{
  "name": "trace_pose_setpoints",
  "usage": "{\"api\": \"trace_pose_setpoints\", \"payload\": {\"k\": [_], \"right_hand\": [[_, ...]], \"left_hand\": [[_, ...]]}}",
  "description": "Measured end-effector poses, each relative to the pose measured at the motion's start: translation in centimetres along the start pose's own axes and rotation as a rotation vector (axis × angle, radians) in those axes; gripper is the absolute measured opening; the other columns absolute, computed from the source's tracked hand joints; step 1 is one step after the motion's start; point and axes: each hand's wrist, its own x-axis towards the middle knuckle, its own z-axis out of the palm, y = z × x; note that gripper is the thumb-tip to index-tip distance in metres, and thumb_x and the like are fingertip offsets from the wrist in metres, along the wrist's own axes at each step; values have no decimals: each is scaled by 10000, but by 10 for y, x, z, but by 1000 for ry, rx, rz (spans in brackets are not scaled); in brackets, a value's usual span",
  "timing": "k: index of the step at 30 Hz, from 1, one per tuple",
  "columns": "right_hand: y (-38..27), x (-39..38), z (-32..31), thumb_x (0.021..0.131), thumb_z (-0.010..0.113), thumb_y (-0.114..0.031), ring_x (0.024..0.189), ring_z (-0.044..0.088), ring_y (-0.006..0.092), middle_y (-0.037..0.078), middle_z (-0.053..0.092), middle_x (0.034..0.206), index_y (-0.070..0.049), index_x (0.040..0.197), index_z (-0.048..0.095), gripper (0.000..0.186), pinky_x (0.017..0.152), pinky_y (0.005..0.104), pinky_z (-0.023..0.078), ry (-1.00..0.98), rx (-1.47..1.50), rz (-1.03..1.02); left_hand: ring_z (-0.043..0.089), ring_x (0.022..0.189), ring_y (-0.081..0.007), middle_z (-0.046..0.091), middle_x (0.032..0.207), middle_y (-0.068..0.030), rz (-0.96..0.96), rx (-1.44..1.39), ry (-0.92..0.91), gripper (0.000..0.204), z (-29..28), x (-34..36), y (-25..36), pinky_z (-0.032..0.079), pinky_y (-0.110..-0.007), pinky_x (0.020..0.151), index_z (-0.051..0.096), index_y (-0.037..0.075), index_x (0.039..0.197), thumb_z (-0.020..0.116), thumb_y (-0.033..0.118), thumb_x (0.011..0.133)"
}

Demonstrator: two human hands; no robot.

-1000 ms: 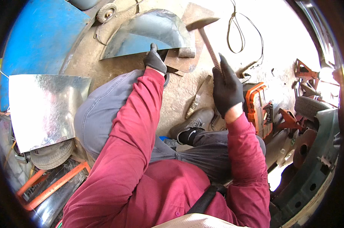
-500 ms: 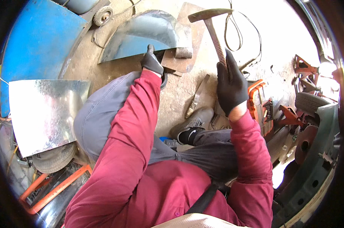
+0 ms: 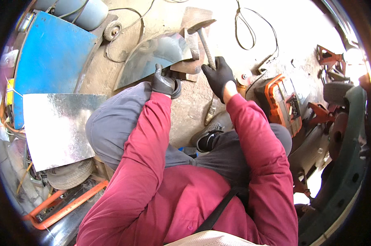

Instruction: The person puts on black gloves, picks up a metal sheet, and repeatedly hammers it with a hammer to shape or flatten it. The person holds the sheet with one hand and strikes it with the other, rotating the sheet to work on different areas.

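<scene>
Clock read from the middle of the view, 12 directly ahead of the wearer.

Legs: grey trousers, folded, one knee [image 3: 115,117] at 9, the other [image 3: 280,137] just past 3. Shoe [image 3: 222,120]: grey, just near 3.

Left hand [image 3: 163,85]: dark glove, at 11; thumb raised over the near edge of the curved sheet, fingers below and partly hidden, gripping that edge.

Right hand [image 3: 220,77]: dark glove, at 1, apart from the left; closed round the lower handle of the hammer.

Hammer [image 3: 206,46]: long two-ended head at 12, handle slanting down toward 1. Contact between head and metal: cannot be told.

Curved sheet [image 3: 152,57]: shiny, domed, at 11, tilted; its 3 o'clock end lies beside a metal block [image 3: 191,43].

Flat sheet [image 3: 58,131]: bright, at 9, above a tyre [image 3: 70,174] at 8.

Orange frame [image 3: 74,205]: at 8, below the tyre.

Toolbox [image 3: 274,100]: black and orange, just before 3.

Blue panel [image 3: 56,61]: large, at 10.

Small wheel [image 3: 113,30]: at 11, near the panel's far corner.

Cable [image 3: 237,24]: dark, looped, at 1.

Stand [image 3: 327,54]: red, at 2.
</scene>
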Motion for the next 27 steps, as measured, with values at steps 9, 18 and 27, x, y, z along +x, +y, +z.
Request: {"api": "trace_pose_setpoints", "payload": {"k": [9, 18, 27], "right_hand": [[26, 57, 37, 884, 745, -259, 991, 765, 406, 260, 775, 1060, -5, 1195, 697, 404, 874, 449, 585, 24, 274, 21], [13, 65, 20, 891, 766, -241, 708, 752, 241, 158, 772, 865, -16, 1167, 698, 363, 659, 387, 585, -131, 398, 112], [24, 61, 32, 939, 763, -220, 760, 751, 247, 160, 764, 901, -2, 1181, 683, 335, 704, 384, 595, -118, 382, -16]], "left_hand": [[648, 1223, -367, 659, 1402, -124, -186, 737, 462, 504, 59, -67, 16, 575, -570, 930, 653, 150, 1354, 644, 547, 1043], [565, 1454, -337, 524, 1629, -226, 147, 2389, -389, 1030, 123, -9, 128, 432, -393, 1226, 453, -19, 1603, 900, 439, 796], [483, 1514, -398, 345, 1741, -202, 363, 2950, -859, 1240, 109, 1, 182, 432, -454, 1233, 232, 58, 1703, 934, 477, 771]]}}
